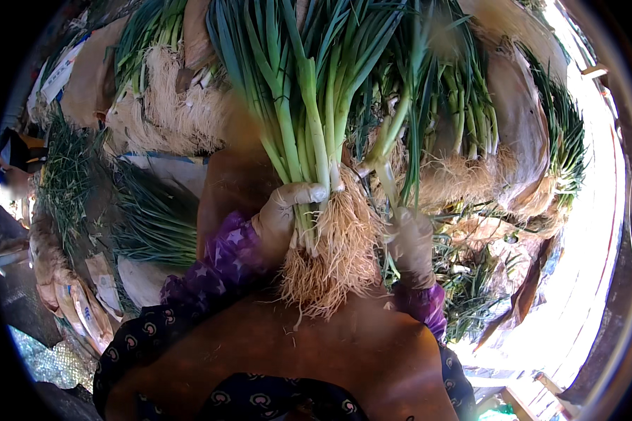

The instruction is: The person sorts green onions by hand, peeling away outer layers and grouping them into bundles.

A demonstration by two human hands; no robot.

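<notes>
My left hand (pixel 282 214), in a pale glove, is closed around a thick bunch of scallions (pixel 314 119) just above their roots. The bunch stands upright before me, its long green leaves running to the top of the view and its pale, stringy roots (pixel 340 242) hanging over my lap. To the right of the bunch, my right hand (pixel 413 245), gloved too, grips the lower end of a single bent scallion stalk (pixel 387 179). Its fingers are slightly blurred. Purple sleeves with white stars cover both wrists.
A brown apron (pixel 288 344) spreads over my lap. More rooted scallions (pixel 165 84) are heaped at the far left, and others (pixel 463 119) at the far right. Loose leaves (pixel 158 217) lie at the left; trimmings (pixel 463 288) are scattered at the right. Bright light fills the right edge.
</notes>
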